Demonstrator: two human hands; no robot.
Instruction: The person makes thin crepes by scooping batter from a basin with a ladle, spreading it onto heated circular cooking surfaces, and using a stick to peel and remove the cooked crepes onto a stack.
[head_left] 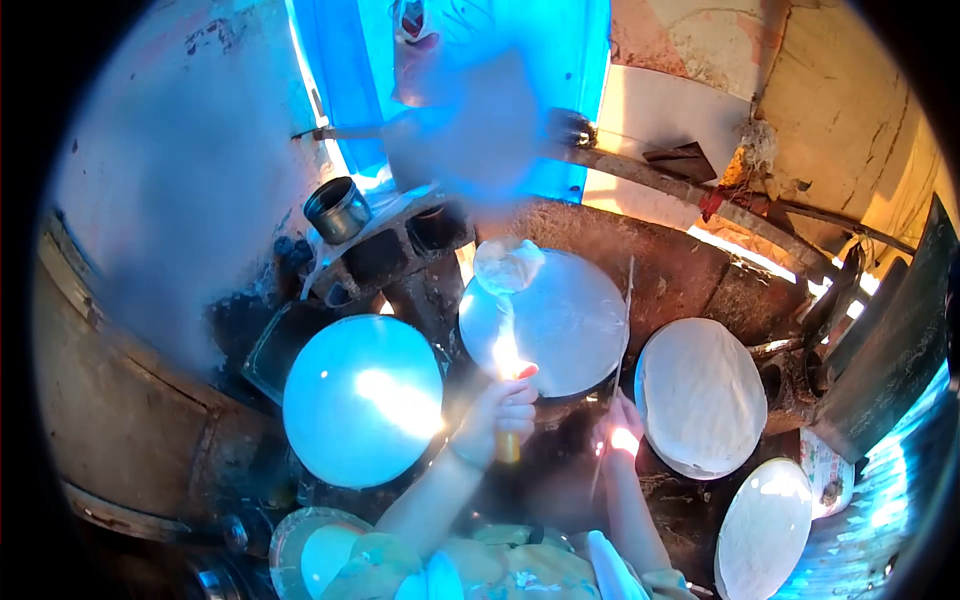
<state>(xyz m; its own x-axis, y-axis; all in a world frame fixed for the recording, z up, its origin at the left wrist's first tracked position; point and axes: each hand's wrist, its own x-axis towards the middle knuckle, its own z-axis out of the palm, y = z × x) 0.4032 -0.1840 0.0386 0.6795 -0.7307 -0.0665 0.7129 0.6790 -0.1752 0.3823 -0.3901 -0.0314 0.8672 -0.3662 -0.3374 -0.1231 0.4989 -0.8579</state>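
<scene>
My left hand (500, 415) is closed around the yellow-ended handle of a ladle-like tool (508, 266), whose rounded whitish head is over the far edge of the middle white disc (575, 325). Glare hides part of its shaft. A long thin stick (626, 310) stands nearly upright in my closed right hand (620, 425), passing the right edge of that disc. To the left lies a smooth, shiny white round surface (345, 425). Another pale, slightly wrinkled disc (700, 395) is just right of my right hand. I cannot tell what the discs are made of.
A metal pot (338, 210) stands on a hollow block (385, 255) at the back left. One more white disc (765, 530) leans at the lower right, beside a pale bucket (828, 475). A pale bowl (300, 550) is near my left elbow. A rusty metal sheet (660, 265) runs behind.
</scene>
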